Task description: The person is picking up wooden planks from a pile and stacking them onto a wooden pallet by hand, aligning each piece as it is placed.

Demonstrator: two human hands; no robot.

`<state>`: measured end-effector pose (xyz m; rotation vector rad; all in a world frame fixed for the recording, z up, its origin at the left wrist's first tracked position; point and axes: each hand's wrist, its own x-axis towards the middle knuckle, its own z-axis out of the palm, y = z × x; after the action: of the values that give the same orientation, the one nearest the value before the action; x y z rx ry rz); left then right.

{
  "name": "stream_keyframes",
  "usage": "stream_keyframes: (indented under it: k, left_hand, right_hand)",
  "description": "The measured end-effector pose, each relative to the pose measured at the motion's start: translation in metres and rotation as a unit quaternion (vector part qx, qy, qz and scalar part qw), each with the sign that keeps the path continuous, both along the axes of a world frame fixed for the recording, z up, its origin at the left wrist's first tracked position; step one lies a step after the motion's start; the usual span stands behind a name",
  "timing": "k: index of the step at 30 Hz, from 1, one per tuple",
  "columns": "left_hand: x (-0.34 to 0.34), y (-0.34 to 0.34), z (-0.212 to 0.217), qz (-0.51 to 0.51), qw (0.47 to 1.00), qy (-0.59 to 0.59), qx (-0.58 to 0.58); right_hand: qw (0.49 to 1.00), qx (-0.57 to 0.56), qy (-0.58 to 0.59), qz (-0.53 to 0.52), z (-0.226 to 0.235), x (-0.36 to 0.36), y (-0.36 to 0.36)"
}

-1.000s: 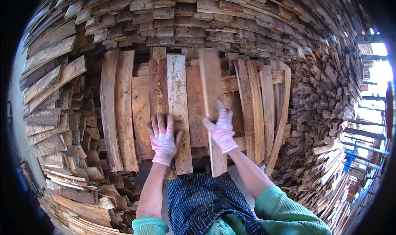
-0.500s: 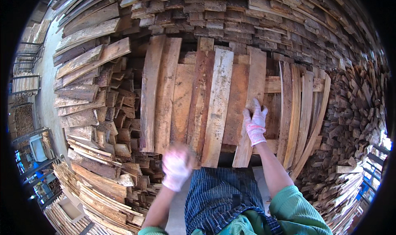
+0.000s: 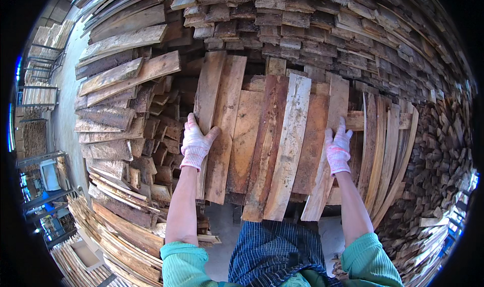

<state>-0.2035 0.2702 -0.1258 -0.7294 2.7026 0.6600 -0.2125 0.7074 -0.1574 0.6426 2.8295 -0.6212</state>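
A row of rough wooden planks lies side by side in front of me, the long sides running away from my body. My left hand [image 3: 196, 143], in a whitish-pink knitted glove, rests on the leftmost plank [image 3: 209, 85], fingers up along it and thumb spread toward the neighbouring plank [image 3: 229, 115]. My right hand [image 3: 337, 148], gloved alike, lies with fingers spread at the right edge of a light brown plank [image 3: 338, 100]. Between the hands are a wide orange-brown board [image 3: 245, 141], a dark reddish plank [image 3: 267, 151] and a pale, whitish plank [image 3: 290, 151].
Narrow curved strips [image 3: 380, 151] lie right of my right hand. Stacked wood rises at the left [image 3: 108, 136], a wall of plank ends [image 3: 292, 22] stands beyond the row, and another pile [image 3: 433, 151] fills the right. A grey walkway [image 3: 65, 85] runs at far left.
My left hand has moved from the near edge, where it was blurred, forward and left onto the leftmost plank. My right hand stays at the same plank. The view has shifted slightly.
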Motion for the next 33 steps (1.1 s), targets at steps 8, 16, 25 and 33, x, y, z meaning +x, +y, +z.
stream_keyframes:
  k: [8, 16, 25, 33]
  left_hand:
    - [0.002, -0.001, -0.013, -0.018, 0.999, 0.046, 0.001]
    - [0.007, -0.004, -0.033, -0.009, 0.996, 0.091, 0.024]
    - [0.000, -0.006, -0.033, -0.047, 0.995, 0.090, 0.004]
    - [0.024, 0.166, 0.033, -0.286, 0.929, 0.212, 0.102]
  right_hand:
    - [0.999, -0.019, -0.016, -0.046, 0.003, 0.051, -0.004]
    - [0.995, 0.098, -0.025, 0.002, 0.013, 0.024, -0.013]
    - [0.992, -0.080, -0.088, 0.046, 0.042, 0.022, 0.024]
    - [0.973, 0.155, -0.171, 0.004, 0.070, 0.070, 0.189]
